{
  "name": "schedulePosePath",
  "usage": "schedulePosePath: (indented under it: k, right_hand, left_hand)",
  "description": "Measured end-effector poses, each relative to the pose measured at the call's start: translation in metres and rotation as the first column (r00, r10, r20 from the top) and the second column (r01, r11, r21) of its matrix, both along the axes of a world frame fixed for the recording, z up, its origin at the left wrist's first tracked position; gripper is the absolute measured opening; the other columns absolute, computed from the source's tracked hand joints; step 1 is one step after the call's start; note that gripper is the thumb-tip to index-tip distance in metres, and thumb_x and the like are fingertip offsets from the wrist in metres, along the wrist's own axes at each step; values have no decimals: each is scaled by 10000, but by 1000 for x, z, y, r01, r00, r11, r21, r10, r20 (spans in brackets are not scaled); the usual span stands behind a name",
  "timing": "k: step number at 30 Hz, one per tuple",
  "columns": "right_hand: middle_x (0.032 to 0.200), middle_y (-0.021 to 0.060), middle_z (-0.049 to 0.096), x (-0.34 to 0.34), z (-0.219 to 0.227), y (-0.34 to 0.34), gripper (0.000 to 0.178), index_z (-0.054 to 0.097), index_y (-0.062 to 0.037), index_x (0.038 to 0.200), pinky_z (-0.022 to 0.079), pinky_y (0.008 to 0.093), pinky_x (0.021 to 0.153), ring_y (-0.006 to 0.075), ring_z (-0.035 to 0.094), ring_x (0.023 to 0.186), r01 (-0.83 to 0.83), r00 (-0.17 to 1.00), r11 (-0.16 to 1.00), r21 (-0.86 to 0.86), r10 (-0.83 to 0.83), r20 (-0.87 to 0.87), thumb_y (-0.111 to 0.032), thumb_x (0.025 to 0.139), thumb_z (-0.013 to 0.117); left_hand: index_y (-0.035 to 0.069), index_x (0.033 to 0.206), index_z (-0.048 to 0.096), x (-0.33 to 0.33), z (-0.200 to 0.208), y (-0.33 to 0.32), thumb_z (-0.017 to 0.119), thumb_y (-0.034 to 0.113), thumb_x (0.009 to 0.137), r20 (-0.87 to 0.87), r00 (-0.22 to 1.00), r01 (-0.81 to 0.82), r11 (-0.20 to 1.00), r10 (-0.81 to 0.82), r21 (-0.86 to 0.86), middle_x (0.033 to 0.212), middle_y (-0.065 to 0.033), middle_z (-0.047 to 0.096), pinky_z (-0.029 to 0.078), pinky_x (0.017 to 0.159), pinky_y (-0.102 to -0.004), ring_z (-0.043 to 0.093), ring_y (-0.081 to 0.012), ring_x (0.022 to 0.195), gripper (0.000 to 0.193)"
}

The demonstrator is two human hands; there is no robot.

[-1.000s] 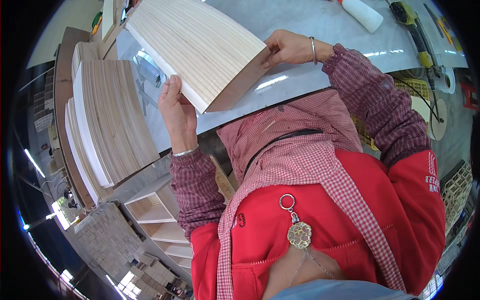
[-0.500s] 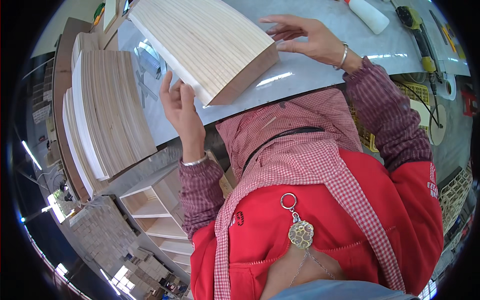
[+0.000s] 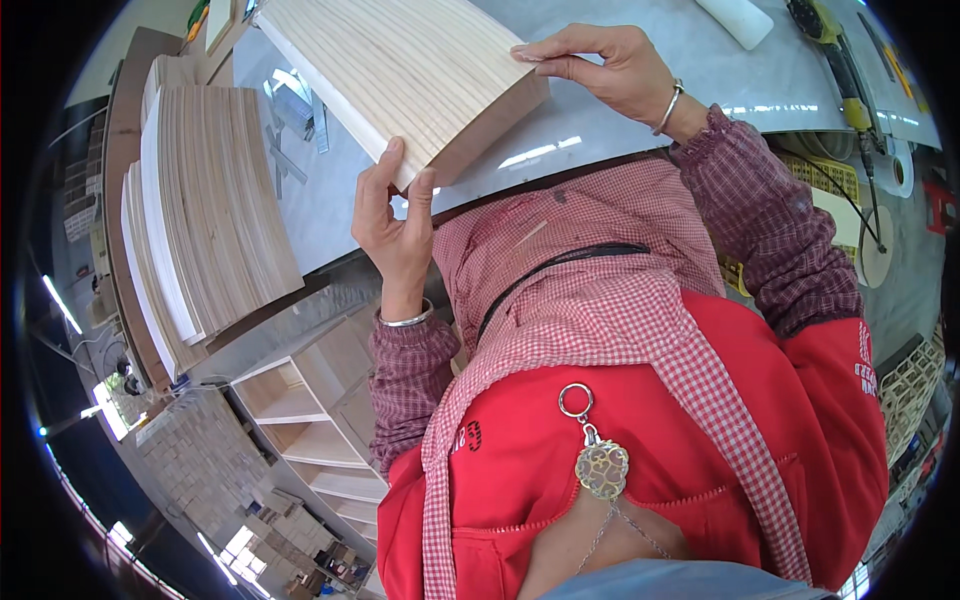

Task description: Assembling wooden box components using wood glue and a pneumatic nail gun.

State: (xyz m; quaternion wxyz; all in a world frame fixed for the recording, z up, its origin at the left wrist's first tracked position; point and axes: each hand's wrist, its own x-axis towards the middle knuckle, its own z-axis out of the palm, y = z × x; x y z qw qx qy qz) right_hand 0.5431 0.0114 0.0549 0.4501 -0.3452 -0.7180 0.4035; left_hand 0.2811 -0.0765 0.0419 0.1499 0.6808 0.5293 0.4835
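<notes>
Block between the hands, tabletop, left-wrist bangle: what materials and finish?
Block: looks like wood, probably unvarnished; striped grain, matte top.
Tabletop: smooth, glossy, pale grey, with bright reflections; laminate, stone or glass, can't tell which.
Bangle: probably polished metal; silvery shine.

Long pale wooden piece with striped grain (image 3: 410,75): far end cut off by upper edge; underside hidden; solid or hollow, cannot tell.
White plastic bottle (image 3: 738,20): one end cut off by upper edge.
Yellow-green and black power tool (image 3: 838,60): upper end cut off.
Glossy grey desk (image 3: 640,125): far side out of frame.
Thin grey strips (image 3: 287,162): too small to identify.
Pale wooden shelf unit (image 3: 305,405): partly hidden behind purple checked left sleeve (image 3: 410,375).
Small background goods, lower left (image 3: 335,568): indistinct.
</notes>
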Motion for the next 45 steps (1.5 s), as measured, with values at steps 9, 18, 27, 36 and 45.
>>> schedulePosePath:
  k: [9,18,27,36,45]
  right_hand:
    - [999,26,700,-4,5,-5,215,704,-80,1011,508,190,830,123,661,856,56,995,998,-3,-55,87,-13,814,651]
    - [896,25,707,-6,-24,-21,185,699,-57,997,517,184,749,97,646,775,353,936,935,44,-352,-27,-61,814,673]
    - [868,32,702,-12,-21,-20,157,698,-40,957,516,177,659,93,624,679,373,925,918,131,-380,26,-68,803,680]
    - [861,24,702,-15,-19,-21,151,699,-45,948,515,175,640,95,619,662,372,921,914,159,-385,59,-62,799,681]
    - [915,23,701,-12,-19,-22,177,693,-54,985,525,194,680,108,633,704,357,925,918,171,-373,72,-66,811,661]
  left_hand:
    - [59,1138,621,-2,0,1,716,114,802,-74,997,-6,999,8,33,866,-30,593,403,607,-221,471,-102,668,353]
    - [66,1148,616,2,3,-2,700,126,821,-95,995,-33,999,35,18,856,-23,579,380,593,-224,445,-105,661,343]
    - [70,1154,613,2,5,1,689,121,828,-108,993,-43,999,45,18,860,-27,574,375,593,-226,439,-111,664,339]
    - [69,1146,615,-1,3,1,681,101,827,-166,985,-50,998,56,43,859,-34,568,375,589,-232,439,-119,662,328]
    - [67,1147,610,-1,4,3,679,100,827,-187,981,-39,997,50,61,852,-33,561,367,579,-233,431,-117,655,329]
